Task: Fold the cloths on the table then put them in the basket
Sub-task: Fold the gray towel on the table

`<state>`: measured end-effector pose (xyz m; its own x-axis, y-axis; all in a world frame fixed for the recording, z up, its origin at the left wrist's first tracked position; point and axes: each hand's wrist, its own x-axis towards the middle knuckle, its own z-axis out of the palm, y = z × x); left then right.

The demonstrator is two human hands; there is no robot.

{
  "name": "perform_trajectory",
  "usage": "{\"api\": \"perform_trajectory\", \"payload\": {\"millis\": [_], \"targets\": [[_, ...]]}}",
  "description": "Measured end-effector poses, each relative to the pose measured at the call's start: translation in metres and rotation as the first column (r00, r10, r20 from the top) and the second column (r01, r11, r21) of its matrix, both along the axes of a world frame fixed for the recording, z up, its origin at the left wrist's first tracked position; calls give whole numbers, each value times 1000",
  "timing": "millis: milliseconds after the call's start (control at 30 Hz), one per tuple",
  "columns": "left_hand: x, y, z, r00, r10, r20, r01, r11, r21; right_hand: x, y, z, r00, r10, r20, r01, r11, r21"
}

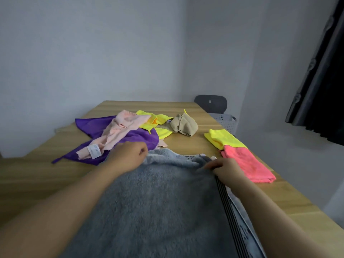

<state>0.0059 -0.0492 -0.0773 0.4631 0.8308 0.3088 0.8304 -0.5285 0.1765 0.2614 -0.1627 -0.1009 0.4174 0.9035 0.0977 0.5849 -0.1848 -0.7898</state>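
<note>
L hand [128, 155], R hand [227, 169] pinching grey towel [158, 202], basket [226, 121] part-hidden behind table [195, 146]

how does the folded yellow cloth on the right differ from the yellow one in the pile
The right yellow cloth is folded into a flat rectangle; the pile yellow cloth lies crumpled. The right yellow cloth touches only a folded pink cloth; the pile yellow cloth is tangled with a peach cloth, a purple cloth and a tan cloth. Both are bright yellow, on the wooden table.
</note>
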Motion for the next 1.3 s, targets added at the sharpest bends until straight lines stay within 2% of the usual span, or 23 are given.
{"api": "perform_trajectory", "payload": {"millis": [100,167,200,267,333,400,500,567,633,733,833,900,1000,1100,1167,1267,1300], "targets": [[6,19,17,999,-24,38,24,1000,6,8,15,13,989,-85,-121,104,981,163],[16,30,18,997,28,69,-35,993,111,14,28,15,983,-143,-117,162,970,180],[21,33,14,996,76,39,-83,974,212,16,33,13,984,-164,-66,173,974,149],[29,33,-5,979,165,-120,-110,922,371,20,42,3,987,-152,57,151,988,24],[36,25,-28,971,151,-185,-65,914,401,20,40,-10,985,-131,112,138,989,-60],[39,15,-46,980,121,-161,-54,928,370,21,33,-17,978,-151,145,157,987,-34],[41,-1,-57,991,106,-77,-85,967,241,23,15,-19,961,-164,221,178,983,-48],[41,-11,-57,994,102,-40,-97,990,101,24,0,-16,949,-139,284,178,977,-117],[41,-22,-57,994,75,-79,-81,994,-74,26,-16,-14,941,-83,328,161,962,-220],[37,-37,-59,991,40,-131,-74,962,-264,27,-39,-9,961,-21,275,119,931,-345],[31,-46,-61,986,46,-158,-91,953,-288,23,-55,-3,974,46,221,39,930,-365],[29,-52,-59,986,44,-159,-87,956,-282,18,-60,3,968,66,244,2,963,-269],[33,-59,-50,989,42,-140,-78,961,-266,14,-64,16,968,-28,249,42,998,-51],[39,-63,-41,992,33,-124,-66,959,-277,24,-64,29,942,-148,302,144,989,38],[40,-65,-40,991,14,-133,-56,948,-313,35,-66,27,911,-186,367,212,977,-31],[37,-68,-46,991,-12,-136,-37,933,-357,44,-71,2,881,-136,453,283,919,-275],[35,-68,-49,991,-19,-133,-30,935,-353,44,-73,-7,870,-141,473,314,897,-311]]}}
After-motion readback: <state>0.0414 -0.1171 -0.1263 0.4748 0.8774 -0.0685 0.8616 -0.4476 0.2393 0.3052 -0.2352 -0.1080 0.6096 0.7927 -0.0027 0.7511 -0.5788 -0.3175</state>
